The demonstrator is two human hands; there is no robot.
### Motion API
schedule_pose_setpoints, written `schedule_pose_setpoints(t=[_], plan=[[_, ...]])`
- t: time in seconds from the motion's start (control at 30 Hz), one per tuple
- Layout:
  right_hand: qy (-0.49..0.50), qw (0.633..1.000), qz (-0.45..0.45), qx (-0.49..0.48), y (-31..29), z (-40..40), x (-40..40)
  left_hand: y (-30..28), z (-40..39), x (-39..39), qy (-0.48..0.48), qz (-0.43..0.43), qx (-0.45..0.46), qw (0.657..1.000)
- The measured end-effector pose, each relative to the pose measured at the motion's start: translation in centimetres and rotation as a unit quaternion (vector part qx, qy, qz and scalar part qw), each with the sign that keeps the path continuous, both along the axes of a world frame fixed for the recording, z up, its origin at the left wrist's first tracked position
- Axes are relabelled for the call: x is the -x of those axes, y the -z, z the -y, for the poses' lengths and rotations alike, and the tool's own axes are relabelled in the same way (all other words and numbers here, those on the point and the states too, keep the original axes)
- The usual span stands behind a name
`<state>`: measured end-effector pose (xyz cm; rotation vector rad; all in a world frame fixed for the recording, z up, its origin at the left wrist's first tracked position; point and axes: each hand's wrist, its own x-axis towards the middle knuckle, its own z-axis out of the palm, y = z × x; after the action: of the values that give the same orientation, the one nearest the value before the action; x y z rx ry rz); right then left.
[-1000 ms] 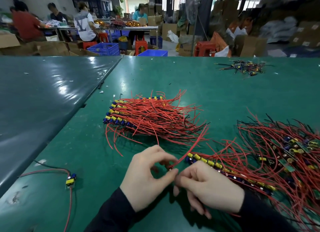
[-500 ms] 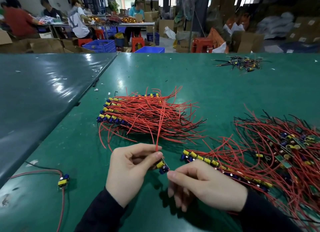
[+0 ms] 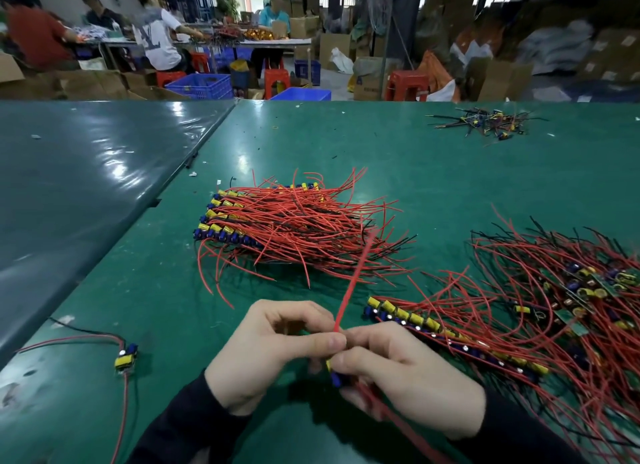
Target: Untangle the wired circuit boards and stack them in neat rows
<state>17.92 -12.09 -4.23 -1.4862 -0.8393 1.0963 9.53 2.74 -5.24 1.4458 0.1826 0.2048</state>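
Green table (image 3: 433,173) with wired boards laid on it

A neat stack (image 3: 284,228), a tangled heap (image 3: 561,290), a short row (image 3: 450,335), one lone board (image 3: 125,358) and a far cluster (image 3: 485,122) are seen.

Glossy green counter, plastic-sheathed wires, matt dark sleeves

My counter (image 3: 433,159) wears a smooth green covering with a soft sheen and scattered scuffs; the darker sheet (image 3: 86,186) beside it is glossier, throwing back bright glare. The stacked boards (image 3: 242,218) carry shiny yellow and blue plastic-looking parts and smooth red plastic-coated wires, as does the tangled pile (image 3: 571,290), where small green boards look matt. The wire (image 3: 349,287) in my grip looks smooth and red. My sleeves (image 3: 183,432) are matt dark cloth. Behind, cardboard boxes (image 3: 498,79) look dull brown, the crates (image 3: 201,86) blue plastic.
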Motion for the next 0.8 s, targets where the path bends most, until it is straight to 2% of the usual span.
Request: schedule_pose_setpoints(t=[0.07, 0.13, 0.33, 0.53, 0.6, 0.67, 0.73, 0.8], plan=[[-0.031, 0.999, -0.041, -0.009, -0.4, 0.1, 0.0, -0.1, -0.2, 0.2, 0.068, -0.038, 0.115, 0.99], [-0.063, 0.996, -0.06, -0.034, -0.8, 0.2, 0.1, -0.1, -0.3, 0.3, 0.099, -0.045, 0.165, 0.98], [-0.1, 0.99, -0.08, -0.054, -0.9, 0.4, 0.1, -0.1, 0.0, 0.3, 0.104, -0.021, 0.134, 0.985], [-0.14, 0.983, -0.108, -0.055, -1.3, 0.9, -0.4, -0.1, 0.7, 0.3, 0.103, 0.045, 0.155, 0.982], [-0.112, 0.988, -0.09, -0.053, -1.2, 0.8, -0.5, -0.1, 0.9, 0.2, 0.045, 0.068, 0.121, 0.989], [-0.055, 0.996, -0.051, -0.039, -0.9, 0.5, -0.4, 0.0, 1.2, 0.0, -0.053, 0.084, 0.035, 0.994], [0.001, 1.0, 0.013, -0.005, -0.3, 0.3, -0.3, 0.5, 1.7, -0.2, -0.138, 0.099, -0.059, 0.984], [0.032, 0.994, 0.097, 0.029, 0.3, 0.1, -0.1, 0.8, 2.4, -0.4, -0.179, 0.095, -0.126, 0.971]])
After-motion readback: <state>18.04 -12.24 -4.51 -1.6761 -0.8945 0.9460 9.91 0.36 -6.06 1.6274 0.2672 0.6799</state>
